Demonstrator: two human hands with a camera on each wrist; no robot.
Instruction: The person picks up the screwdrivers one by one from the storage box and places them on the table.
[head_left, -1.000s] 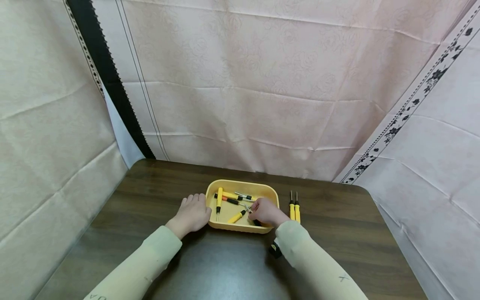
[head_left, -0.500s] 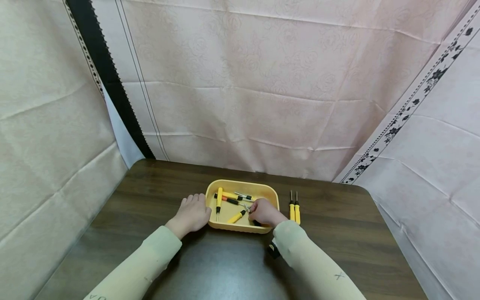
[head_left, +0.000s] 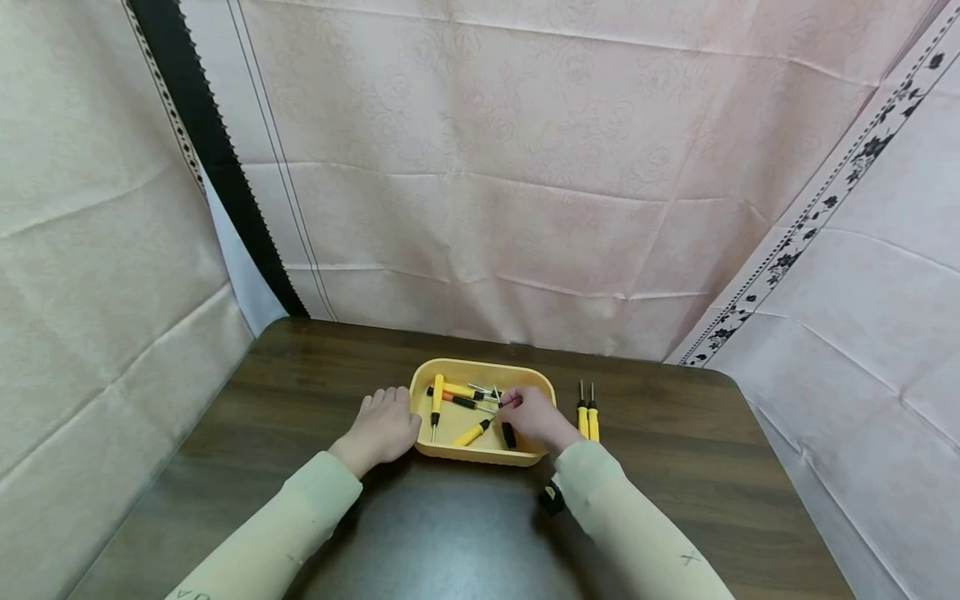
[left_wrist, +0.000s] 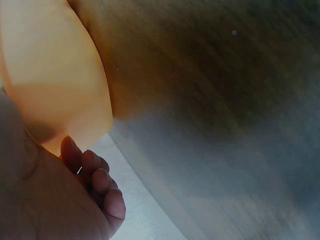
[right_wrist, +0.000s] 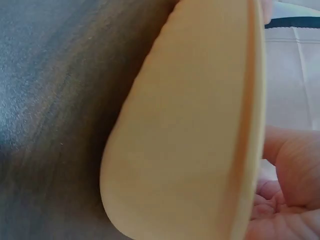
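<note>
A yellow tray point(head_left: 450, 452) on the table holds several small screwdrivers. Most have yellow handles with black collars, like the screwdriver point(head_left: 437, 394) at the left inside. Over the tray's right part, my right hand point(head_left: 531, 414) pinches a screwdriver point(head_left: 496, 393); its thin metal shaft points away and the hand hides its handle. Just below those fingers lies a black handle point(head_left: 509, 435). My left hand point(head_left: 386, 425) rests palm down against the tray's left side, fingers extended. In the left wrist view its fingertips point(left_wrist: 114, 202) show near the tray wall point(left_wrist: 60, 95).
Two yellow-handled screwdrivers point(head_left: 588, 421) lie side by side on the brown table point(head_left: 660, 467), right of the tray. Light cloth point(head_left: 480, 208) hangs behind the table's far edge. A black device point(head_left: 552, 498) sits under the right wrist.
My right hand has risen slightly from the tray floor with a screwdriver, whose shaft now stands farther up in view. The black handle beneath is more exposed. The left hand stays in place.
</note>
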